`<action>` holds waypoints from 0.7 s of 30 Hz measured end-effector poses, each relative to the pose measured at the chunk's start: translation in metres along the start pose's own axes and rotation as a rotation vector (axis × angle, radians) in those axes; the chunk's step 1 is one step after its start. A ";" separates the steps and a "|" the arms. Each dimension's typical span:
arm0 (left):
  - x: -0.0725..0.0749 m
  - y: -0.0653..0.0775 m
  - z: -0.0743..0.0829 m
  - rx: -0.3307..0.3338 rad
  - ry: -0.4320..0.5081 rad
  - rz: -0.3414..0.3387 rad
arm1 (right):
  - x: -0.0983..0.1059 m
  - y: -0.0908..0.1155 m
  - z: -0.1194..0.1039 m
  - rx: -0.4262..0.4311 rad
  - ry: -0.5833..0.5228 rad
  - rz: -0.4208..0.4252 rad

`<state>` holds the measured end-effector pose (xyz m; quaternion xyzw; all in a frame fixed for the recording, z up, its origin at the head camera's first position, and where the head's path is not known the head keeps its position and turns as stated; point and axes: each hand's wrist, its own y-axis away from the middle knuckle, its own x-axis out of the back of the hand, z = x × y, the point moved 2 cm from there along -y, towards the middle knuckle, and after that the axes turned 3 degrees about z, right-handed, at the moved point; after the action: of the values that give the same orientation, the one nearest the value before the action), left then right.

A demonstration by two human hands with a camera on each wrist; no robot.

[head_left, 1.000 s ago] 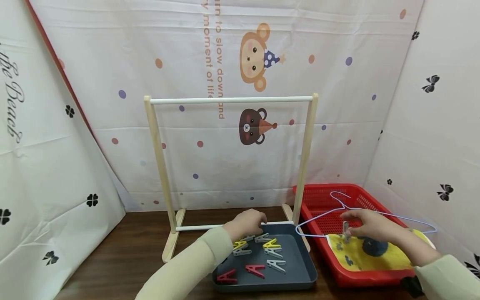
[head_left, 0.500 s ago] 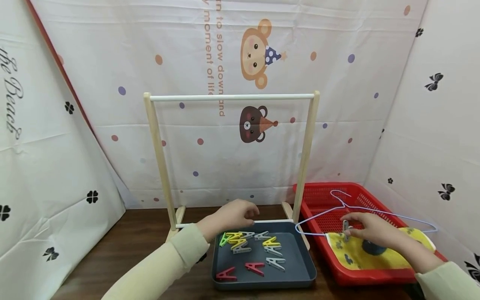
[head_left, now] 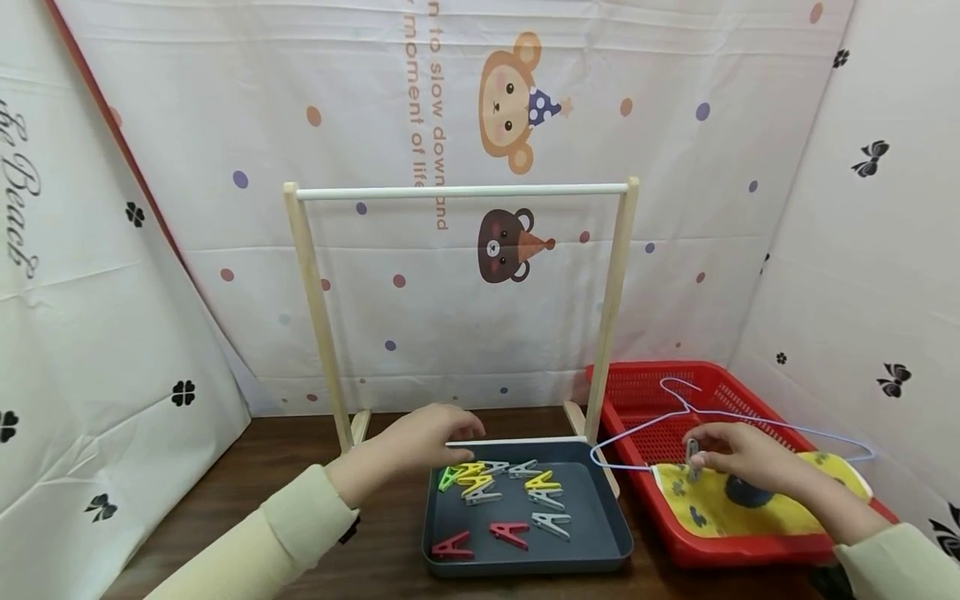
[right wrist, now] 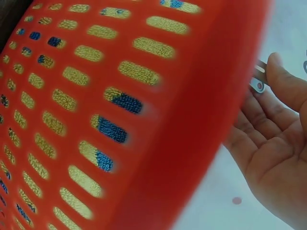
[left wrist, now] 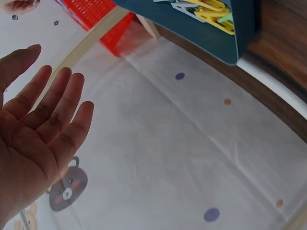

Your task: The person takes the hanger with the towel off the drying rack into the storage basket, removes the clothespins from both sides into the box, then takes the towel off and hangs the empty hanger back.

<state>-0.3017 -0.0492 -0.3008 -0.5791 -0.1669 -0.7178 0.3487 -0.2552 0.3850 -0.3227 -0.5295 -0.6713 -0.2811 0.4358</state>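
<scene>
In the head view my left hand (head_left: 420, 437) hovers over the far left corner of a dark grey tray (head_left: 592, 533), holding nothing. The left wrist view shows its palm (left wrist: 29, 153) with the fingers loosely extended. Inside the tray lie grey, yellow, green and red clothespins (head_left: 510, 535). My right hand (head_left: 750, 458) pinches a grey clothespin (head_left: 692, 460) between thumb and fingers. That clothespin stands upright at the left top edge of a yellow towel (head_left: 720, 518) with dark blue patterns. A light blue clothes hanger (head_left: 641, 432) runs along the towel's top edge, partly behind the right hand.
A red perforated basket (head_left: 693, 550) holds the towel, and the hanger's ends reach across its sides. Behind the tray stands a wooden rack with a white top bar (head_left: 461, 192) and low feet. Printed cloth (head_left: 435, 333) lines the back and sides of the wooden table (head_left: 225, 500).
My left hand has moved left from above the tray's clothespins to its far left corner, uncovering them. The right hand stays in place, still pinching the grey clothespin.
</scene>
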 end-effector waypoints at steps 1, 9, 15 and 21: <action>0.002 0.004 -0.001 0.000 -0.001 0.006 | 0.000 0.000 0.000 0.002 -0.003 0.002; 0.016 0.037 -0.007 -0.040 0.011 0.127 | -0.003 0.002 0.000 0.082 0.035 0.086; 0.018 0.049 -0.007 -0.035 0.026 0.191 | -0.005 0.004 -0.003 0.101 0.070 0.164; 0.017 0.053 -0.004 -0.012 0.029 0.198 | -0.006 0.004 -0.007 0.133 0.069 0.179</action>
<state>-0.2696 -0.0943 -0.2944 -0.5845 -0.0994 -0.6890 0.4168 -0.2488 0.3778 -0.3254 -0.5472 -0.6231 -0.2140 0.5163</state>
